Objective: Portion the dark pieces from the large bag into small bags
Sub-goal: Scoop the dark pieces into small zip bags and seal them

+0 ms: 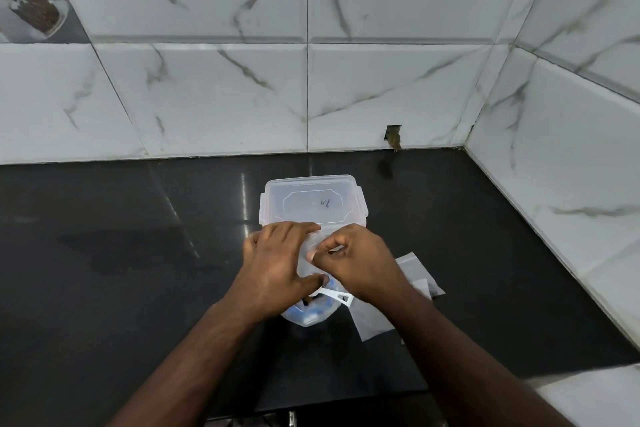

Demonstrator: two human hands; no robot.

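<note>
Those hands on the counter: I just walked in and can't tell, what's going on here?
A person is working with both hands over a dark countertop. The left hand and right hand pinch a clear plastic bag that has dark and blue bits low inside. A lidded clear container sits just behind it, and flat small bags lie to the right.

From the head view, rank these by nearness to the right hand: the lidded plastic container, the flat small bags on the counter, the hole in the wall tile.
From the right hand:
1. Flat small bags, right beside the wrist.
2. Lidded plastic container, just beyond the fingers.
3. Hole in the wall tile, at the back wall.
The first two are nearly tied.
</note>
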